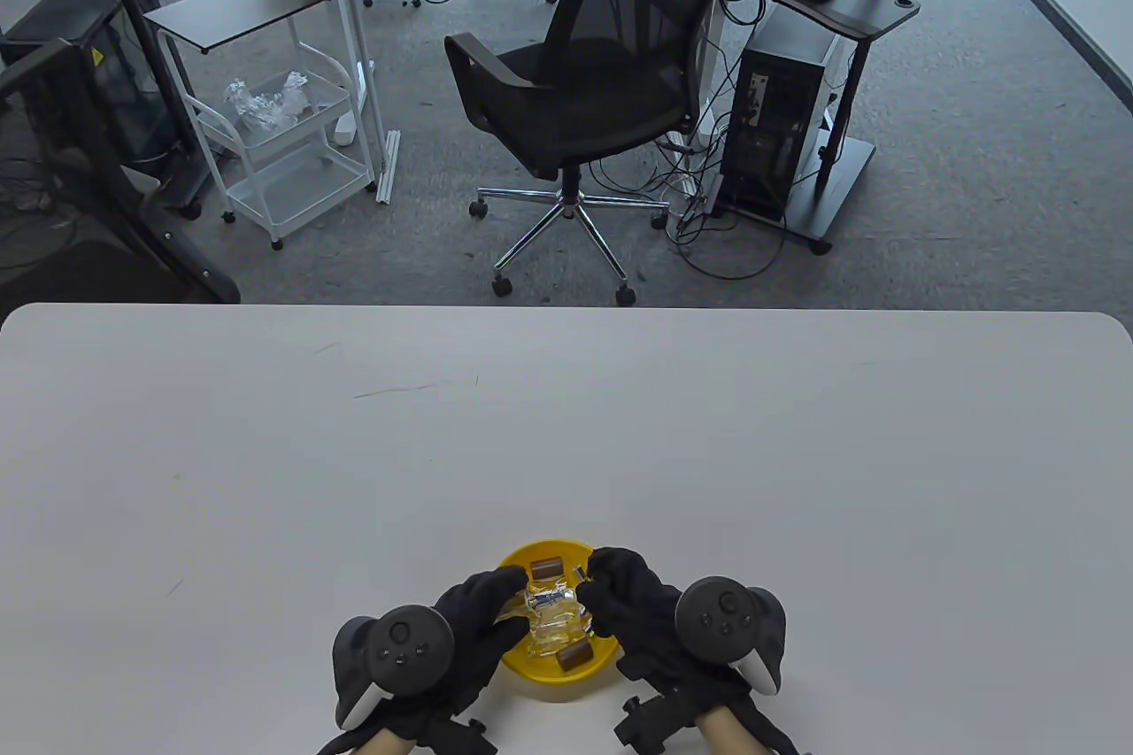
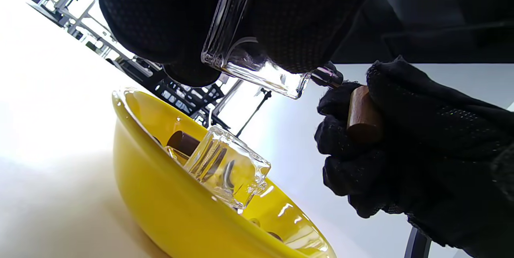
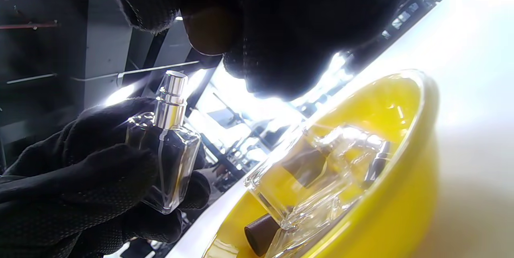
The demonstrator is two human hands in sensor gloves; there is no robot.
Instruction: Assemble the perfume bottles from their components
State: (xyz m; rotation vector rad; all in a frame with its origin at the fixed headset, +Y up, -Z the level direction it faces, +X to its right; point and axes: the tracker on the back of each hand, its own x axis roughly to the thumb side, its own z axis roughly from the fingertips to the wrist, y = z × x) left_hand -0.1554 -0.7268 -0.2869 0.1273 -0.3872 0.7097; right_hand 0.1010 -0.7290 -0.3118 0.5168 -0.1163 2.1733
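Observation:
A yellow bowl (image 1: 602,671) at the table's near edge holds clear glass bottles (image 1: 553,635) and brown caps (image 1: 546,567). My left hand (image 1: 478,618) grips a clear glass bottle (image 2: 257,75) with a silver spray nozzle (image 3: 172,99), held above the bowl (image 2: 160,202). My right hand (image 1: 624,591) holds a brown wooden cap (image 2: 361,119) close to the nozzle's tip (image 2: 327,76). In the right wrist view the held bottle (image 3: 176,161) stands upright in the left glove, left of the bowl (image 3: 405,177), and the cap (image 3: 209,29) sits above it in my fingers.
The white table (image 1: 566,436) spreads around the bowl. Another glass bottle (image 2: 227,167) and a brown cap (image 2: 182,142) lie inside the bowl. An office chair (image 1: 584,100) and a computer stand (image 1: 797,127) stand beyond the table's far edge.

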